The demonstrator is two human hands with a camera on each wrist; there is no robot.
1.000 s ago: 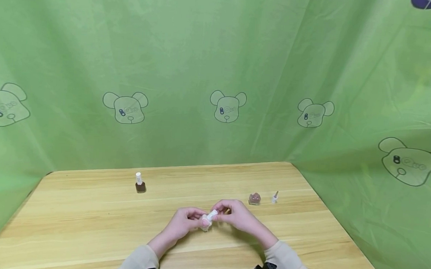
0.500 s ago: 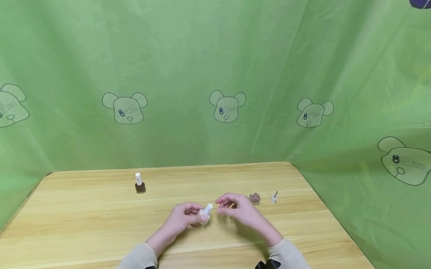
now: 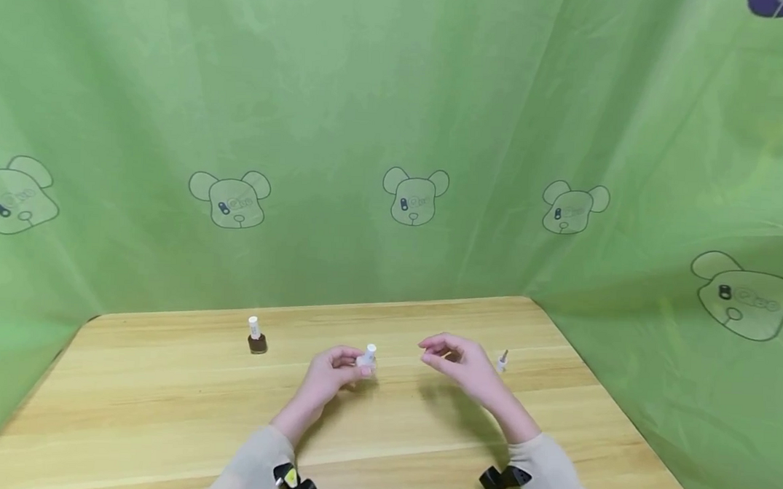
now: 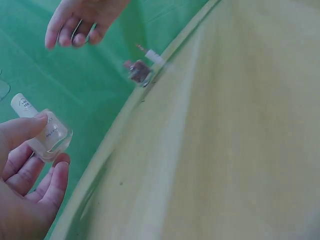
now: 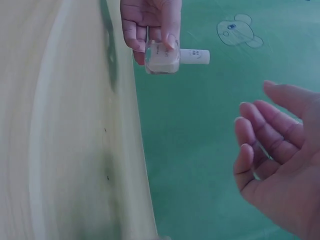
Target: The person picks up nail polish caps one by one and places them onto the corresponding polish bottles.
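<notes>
A nail polish bottle (image 3: 366,359) with pale polish and a white cap is pinched between the thumb and fingers of my left hand (image 3: 330,371). In the left wrist view that bottle (image 4: 52,136) has its cap on. My right hand (image 3: 466,364) hovers to the right of it, apart from the bottle, fingers loosely bent and nothing between them. Behind the right hand stands a white cap (image 3: 501,364) with its brush pointing up. The pinkish bottle (image 4: 140,73) beside that cap shows in the left wrist view; in the head view my right hand hides it.
A dark nail polish bottle (image 3: 257,343) with a white cap stands upright at the back left of the wooden table (image 3: 161,409). A green curtain (image 3: 331,125) with bear-head prints hangs behind the table and along its sides.
My right hand has let go of the pale bottle's cap and moved right and away. My left hand has carried the bottle forward, turning it more upright.
</notes>
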